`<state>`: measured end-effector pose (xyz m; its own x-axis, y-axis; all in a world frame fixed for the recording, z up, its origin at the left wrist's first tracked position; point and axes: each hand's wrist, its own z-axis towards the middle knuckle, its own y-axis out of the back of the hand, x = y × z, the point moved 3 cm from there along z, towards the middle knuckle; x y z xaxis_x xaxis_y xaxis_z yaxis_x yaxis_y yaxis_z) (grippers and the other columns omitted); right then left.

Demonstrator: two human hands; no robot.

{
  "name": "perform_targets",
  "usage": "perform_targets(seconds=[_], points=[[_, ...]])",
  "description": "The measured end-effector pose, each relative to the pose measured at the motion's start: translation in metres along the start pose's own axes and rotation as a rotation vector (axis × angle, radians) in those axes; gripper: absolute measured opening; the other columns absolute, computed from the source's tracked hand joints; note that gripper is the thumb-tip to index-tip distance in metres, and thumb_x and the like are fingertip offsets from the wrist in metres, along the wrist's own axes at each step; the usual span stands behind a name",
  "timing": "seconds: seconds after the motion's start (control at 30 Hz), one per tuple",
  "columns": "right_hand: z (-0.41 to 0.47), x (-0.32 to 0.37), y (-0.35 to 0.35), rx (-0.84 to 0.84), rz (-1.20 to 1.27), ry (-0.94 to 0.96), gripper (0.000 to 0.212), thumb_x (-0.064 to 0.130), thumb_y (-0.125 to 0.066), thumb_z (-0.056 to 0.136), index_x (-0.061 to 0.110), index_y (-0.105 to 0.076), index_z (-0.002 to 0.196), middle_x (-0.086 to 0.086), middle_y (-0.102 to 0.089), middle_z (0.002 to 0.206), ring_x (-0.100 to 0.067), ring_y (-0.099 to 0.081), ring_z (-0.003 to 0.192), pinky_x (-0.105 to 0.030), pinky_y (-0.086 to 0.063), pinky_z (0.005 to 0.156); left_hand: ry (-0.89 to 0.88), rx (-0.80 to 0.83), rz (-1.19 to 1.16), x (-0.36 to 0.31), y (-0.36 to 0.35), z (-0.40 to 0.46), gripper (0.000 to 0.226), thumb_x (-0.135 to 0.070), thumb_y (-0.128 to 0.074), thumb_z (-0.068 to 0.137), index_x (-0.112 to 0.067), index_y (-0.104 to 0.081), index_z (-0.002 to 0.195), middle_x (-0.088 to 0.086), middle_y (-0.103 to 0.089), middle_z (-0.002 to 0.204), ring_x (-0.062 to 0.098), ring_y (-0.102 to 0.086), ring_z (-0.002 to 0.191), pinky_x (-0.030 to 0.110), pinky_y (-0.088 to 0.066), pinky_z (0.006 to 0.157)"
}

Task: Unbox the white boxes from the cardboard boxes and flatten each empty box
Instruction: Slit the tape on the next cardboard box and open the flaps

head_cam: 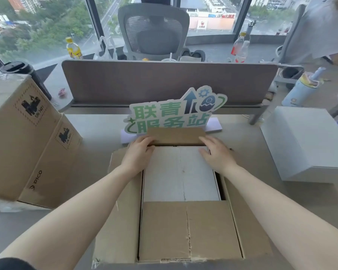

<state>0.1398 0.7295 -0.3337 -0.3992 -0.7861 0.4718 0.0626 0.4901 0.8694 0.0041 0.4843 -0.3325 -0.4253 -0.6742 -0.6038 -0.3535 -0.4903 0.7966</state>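
A: Item one, material and form?
B: Open cardboard box (185, 228), brown corrugated, rectangular, flaps splayed out on a grey desk (98, 137); the near flap was torn down its middle. Inside lay a white box (180, 174), flat, matte, filling the cavity nearly wall to wall.

A: Hands, relative to it?
B: Left hand (138, 154) and right hand (216, 154) sat at the white box's far corners, fingers fairly straight and loosely spread, resting on its top edge below the upright far flap; neither gripped anything.

A: Other holdings?
B: Two taped cardboard cartons (25, 137) stacked at left, closed, contents unseen. One further white box (308, 141) stood on the desk at right. A green-lettered cut-out sign (172, 112) stood just behind the open box
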Motion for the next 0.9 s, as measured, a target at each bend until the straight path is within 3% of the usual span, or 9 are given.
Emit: perform_targets(seconds=[0.1,0.23,0.37,0.43,0.5,0.6,0.67,0.8,0.9], points=[[-0.032,0.008,0.007,0.062,0.013,0.033,0.050,0.032,-0.059,0.096,0.024,-0.048,0.144,0.000,-0.029,0.160,-0.019,-0.016,0.150,-0.031,-0.011,0.119,-0.116,0.002,0.010,-0.002,0.004,-0.018,0.029,-0.019,-0.056,0.096,-0.016,-0.065,0.124,0.003,-0.052,0.141,0.028,-0.041,0.133,0.038,-0.031,0.111],[-0.074,0.008,0.008,0.196,-0.048,0.050,0.042,0.034,-0.063,0.094,0.026,-0.059,0.135,0.001,-0.027,0.161,-0.015,-0.014,0.151,-0.027,-0.011,0.119,-0.163,0.065,-0.001,-0.005,0.006,-0.051,0.012,-0.022,-0.064,0.093,-0.013,-0.071,0.096,0.003,-0.051,0.143,0.026,-0.030,0.143,0.031,-0.021,0.112],[-0.117,0.008,0.004,0.198,-0.067,0.057,0.014,0.035,-0.060,0.095,0.026,-0.069,0.101,0.002,-0.039,0.155,-0.012,-0.031,0.143,-0.019,-0.021,0.109,-0.168,0.230,0.075,-0.007,0.002,-0.098,0.047,-0.048,-0.048,0.086,-0.010,-0.076,0.085,-0.002,-0.054,0.141,0.019,-0.031,0.143,0.028,-0.022,0.111],[-0.134,0.012,0.006,0.208,-0.077,0.087,0.020,0.033,-0.056,0.098,0.019,-0.067,0.089,-0.001,-0.046,0.150,-0.015,-0.037,0.139,-0.018,-0.025,0.103,-0.163,0.271,0.126,-0.012,0.002,-0.118,0.047,-0.048,-0.048,0.091,-0.011,-0.076,0.086,-0.002,-0.053,0.142,0.018,-0.031,0.143,0.029,-0.023,0.113],[-0.146,0.017,0.013,0.185,-0.040,0.102,0.030,0.030,-0.050,0.102,0.008,-0.069,0.094,-0.004,-0.055,0.140,-0.017,-0.044,0.131,-0.020,-0.031,0.095,-0.119,0.244,0.095,-0.020,0.008,-0.133,0.041,-0.041,-0.053,0.096,-0.007,-0.076,0.092,0.002,-0.059,0.136,0.020,-0.041,0.137,0.028,-0.030,0.108],[-0.162,0.023,0.031,0.079,0.131,0.103,0.036,0.032,-0.046,0.103,0.004,-0.064,0.091,-0.006,-0.068,0.102,-0.025,-0.059,0.101,-0.035,-0.041,0.086,0.014,0.091,-0.111,-0.036,0.024,-0.152,0.039,-0.038,-0.055,0.095,-0.004,-0.074,0.099,0.007,-0.070,0.113,0.021,-0.060,0.110,0.029,-0.041,0.092],[-0.175,0.027,0.046,0.052,0.256,0.129,0.041,0.035,-0.045,0.104,0.006,-0.060,0.078,0.002,-0.067,0.079,-0.018,-0.063,0.083,-0.037,-0.044,0.081,0.115,0.091,-0.303,-0.043,0.034,-0.167,0.029,-0.030,-0.060,0.096,-0.009,-0.073,0.111,0.001,-0.070,0.115,0.014,-0.060,0.111,0.026,-0.040,0.096],[-0.207,0.031,0.063,0.271,0.581,0.146,0.046,0.034,-0.051,0.102,0.005,-0.062,0.068,-0.008,-0.076,0.092,-0.010,-0.071,0.095,-0.034,-0.047,0.098,0.173,0.322,-0.494,-0.053,0.050,-0.209,0.040,-0.047,-0.069,0.071,-0.027,-0.076,0.106,-0.011,-0.065,0.126,0.008,-0.052,0.126,0.032,-0.030,0.110],[-0.230,0.016,0.051,0.463,0.487,0.138,0.028,0.041,-0.066,0.091,0.018,-0.072,0.076,-0.001,-0.076,0.100,-0.017,-0.067,0.105,-0.037,-0.048,0.101,0.172,0.461,-0.412,-0.060,0.052,-0.247,0.053,-0.055,-0.073,0.059,-0.033,-0.073,0.107,-0.017,-0.047,0.144,0.008,-0.042,0.134,0.039,-0.028,0.114]])
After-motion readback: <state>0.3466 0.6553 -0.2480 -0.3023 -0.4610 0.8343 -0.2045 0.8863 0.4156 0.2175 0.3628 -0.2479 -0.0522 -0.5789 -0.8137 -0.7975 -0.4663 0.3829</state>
